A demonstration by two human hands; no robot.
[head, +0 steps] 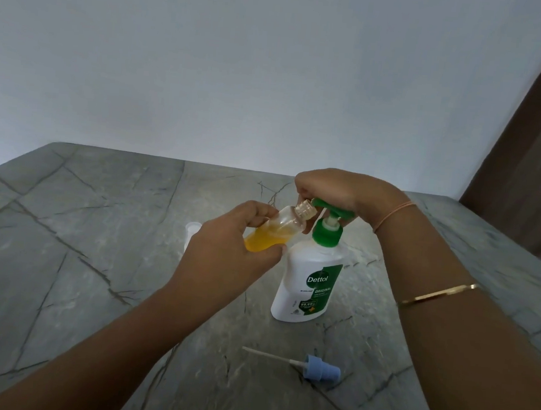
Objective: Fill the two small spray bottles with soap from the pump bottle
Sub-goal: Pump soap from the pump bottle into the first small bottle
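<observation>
Left hand (226, 250) is curled round a small spray bottle (280, 228), part filled with amber soap, which is held tilted just left of the Dettol pump bottle (308, 283), its open neck raised to the nozzle tip. The right hand (332, 190) is closed over the green pump head (331, 208) atop that bottle, which is stood upright on the grey counter (97, 222). A blue spray cap (322, 368) with its white tube is laid flat in front of the pump bottle, and a small clear item (192, 229), mostly hidden, is seen to its left.
</observation>
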